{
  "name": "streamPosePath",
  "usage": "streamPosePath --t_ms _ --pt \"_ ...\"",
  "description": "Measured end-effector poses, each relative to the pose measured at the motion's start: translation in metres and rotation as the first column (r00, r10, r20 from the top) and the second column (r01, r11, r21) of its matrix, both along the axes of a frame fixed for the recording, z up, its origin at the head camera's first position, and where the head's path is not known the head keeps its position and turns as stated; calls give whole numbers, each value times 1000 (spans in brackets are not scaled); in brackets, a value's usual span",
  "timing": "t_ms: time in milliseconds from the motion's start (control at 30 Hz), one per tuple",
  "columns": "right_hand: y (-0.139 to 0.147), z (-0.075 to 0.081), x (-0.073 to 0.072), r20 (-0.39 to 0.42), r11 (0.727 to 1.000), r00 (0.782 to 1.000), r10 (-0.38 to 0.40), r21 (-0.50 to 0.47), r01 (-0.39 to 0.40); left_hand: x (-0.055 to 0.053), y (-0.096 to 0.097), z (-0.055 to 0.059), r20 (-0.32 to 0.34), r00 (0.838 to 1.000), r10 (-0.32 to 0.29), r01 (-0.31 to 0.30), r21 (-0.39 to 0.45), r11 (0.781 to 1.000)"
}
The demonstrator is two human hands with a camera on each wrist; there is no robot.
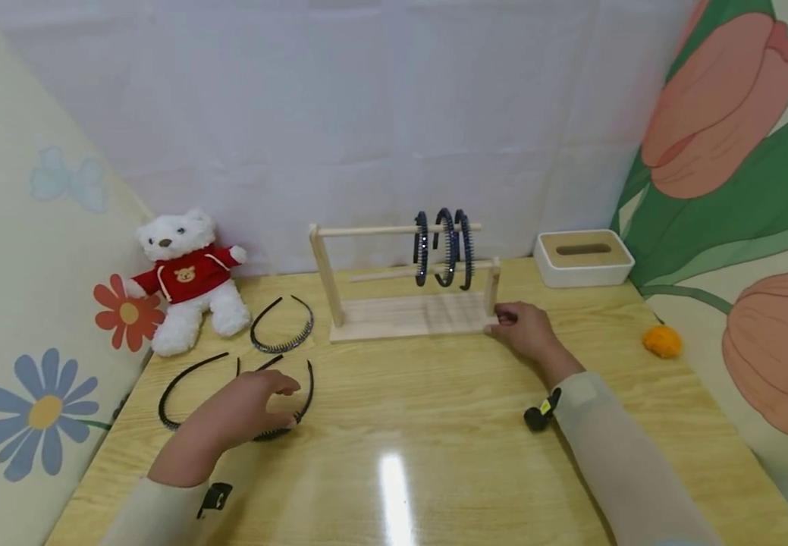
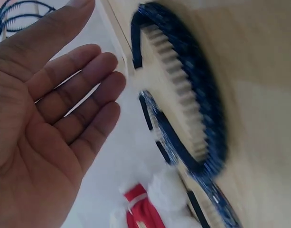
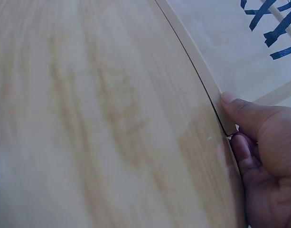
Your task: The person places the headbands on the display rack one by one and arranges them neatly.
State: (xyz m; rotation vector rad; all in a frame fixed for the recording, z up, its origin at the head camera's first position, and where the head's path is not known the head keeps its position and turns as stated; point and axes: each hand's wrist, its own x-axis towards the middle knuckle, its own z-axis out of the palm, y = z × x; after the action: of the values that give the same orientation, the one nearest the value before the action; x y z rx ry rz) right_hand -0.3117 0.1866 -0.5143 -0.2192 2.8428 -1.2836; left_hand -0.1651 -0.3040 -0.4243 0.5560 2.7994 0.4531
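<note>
My left hand (image 1: 246, 409) hovers low over a dark toothed headband (image 1: 310, 387) on the table, partly hiding it. In the left wrist view its fingers are relaxed and hold nothing, with a headband (image 2: 190, 52) beyond the fingertips. A second headband (image 1: 167, 387) lies left of the hand, and another (image 1: 286, 348) lies behind it. My right hand (image 1: 528, 334) grips the right end of a wooden stand (image 1: 407, 317). Its thumb presses the base while the other fingers curl at the end. Three dark headbands (image 1: 445, 250) hang from the stand's upper rod.
At the back left a white teddy bear (image 1: 192, 277) in a red sweater leans against the wall. A white tissue box (image 1: 585, 267) with a wooden lid stands at the back right. An orange fluffy ball (image 1: 663, 342) sits near the right table edge.
</note>
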Motion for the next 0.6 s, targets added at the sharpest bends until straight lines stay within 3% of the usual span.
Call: streamPosePath --t_ms 133,300,433,600 --pt "0 0 0 -3 1000 1000 -3 0 3 9 -17 -3 59 996 62 -61 -17 998" --pt "0 -1 0 -3 1000 1000 -7 -1 7 17 -33 -10 67 996 59 -55 -50 997" --pt "0 0 1 4 1000 1000 -3 1 3 20 -39 -15 38 998 46 -43 -71 997" --pt "0 0 0 3 1000 1000 -2 7 2 20 -43 -17 -43 999 -21 15 -140 990"
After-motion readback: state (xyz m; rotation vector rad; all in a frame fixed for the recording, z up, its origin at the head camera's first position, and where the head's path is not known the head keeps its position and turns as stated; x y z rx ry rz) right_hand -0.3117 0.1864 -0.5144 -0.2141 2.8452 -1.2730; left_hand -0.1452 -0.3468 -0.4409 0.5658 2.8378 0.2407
